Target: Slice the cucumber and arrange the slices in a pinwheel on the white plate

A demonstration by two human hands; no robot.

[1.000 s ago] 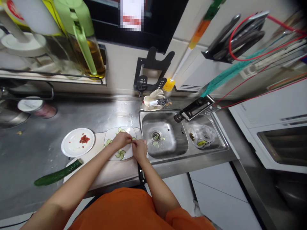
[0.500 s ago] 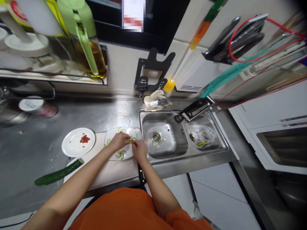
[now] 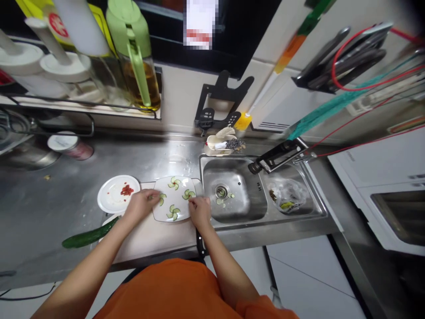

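Observation:
A white squarish plate [image 3: 175, 198] on the pale cutting board [image 3: 146, 241] carries cucumber slices fanned into pinwheels. The front pinwheel [image 3: 173, 212] and the back pinwheel [image 3: 174, 182] show whole. My left hand [image 3: 141, 206] is over the plate's left rim, fingertips pinched together, partly covering the left-hand slices [image 3: 162, 199]. At the right rim, my right hand [image 3: 201, 212] has its fingers bent and pinched beside the right-hand pinwheel [image 3: 188, 195], which has a red speck at its middle. Whatever either pinch holds is too small to see.
A round white plate [image 3: 111, 195] with small red pieces [image 3: 127, 190] lies to the left. Near it, a whole cucumber [image 3: 88, 237] overlaps the board's edge. The double sink [image 3: 232, 212] is on the right, with cucumber slices by its drain and a plastic bag [image 3: 288, 195].
My left hand has drawn back leftward from the right-hand pinwheel to the plate's left rim. My right hand stays by the right rim. The camera view has shifted slightly left.

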